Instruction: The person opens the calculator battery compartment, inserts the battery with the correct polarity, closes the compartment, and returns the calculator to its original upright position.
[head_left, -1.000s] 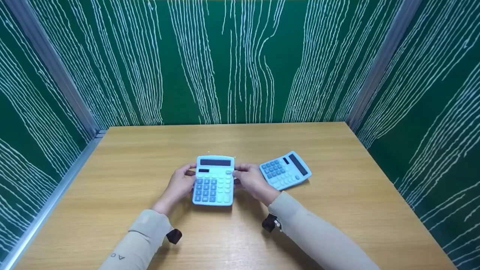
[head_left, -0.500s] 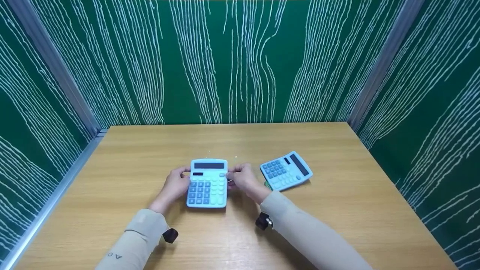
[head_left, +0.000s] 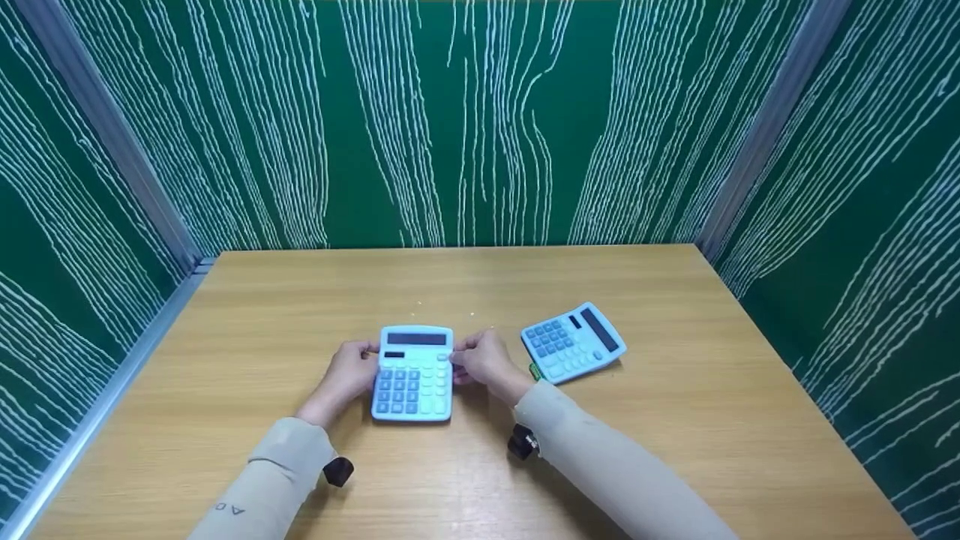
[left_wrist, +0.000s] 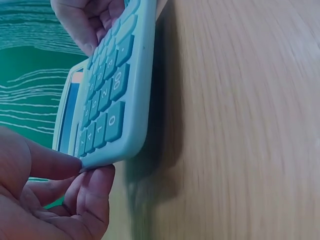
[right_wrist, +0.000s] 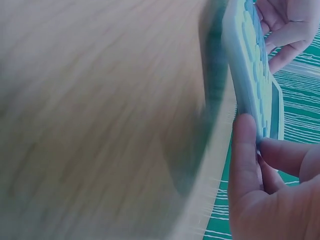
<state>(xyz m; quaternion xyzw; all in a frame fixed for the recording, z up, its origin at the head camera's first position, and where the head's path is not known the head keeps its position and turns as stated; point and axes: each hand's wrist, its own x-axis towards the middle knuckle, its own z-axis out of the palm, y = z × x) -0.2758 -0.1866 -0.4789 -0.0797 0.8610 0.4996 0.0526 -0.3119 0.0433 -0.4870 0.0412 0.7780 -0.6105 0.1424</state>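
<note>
A light blue calculator [head_left: 412,375] with a dark display is held between both hands, its screen end facing away from me. My left hand [head_left: 351,371] pinches its left edge between thumb and fingers. On the opposite edge, my right hand [head_left: 486,361] pinches it near the display end. In the left wrist view the calculator [left_wrist: 120,100] is tilted close over the table, casting a shadow beneath. The right wrist view shows the thumb and fingers gripping the edge of the calculator [right_wrist: 245,65].
A second light blue calculator [head_left: 574,343] lies turned at an angle on the wooden table [head_left: 675,435], right of my right hand. A small green item [head_left: 535,371] shows at its lower left corner. Green panels [head_left: 442,150] with white lines stand around the table.
Both hands have brought the calculator slightly left and nearer to me, lower toward the table. The second calculator stays in place, and the green item by it has come into view.
</note>
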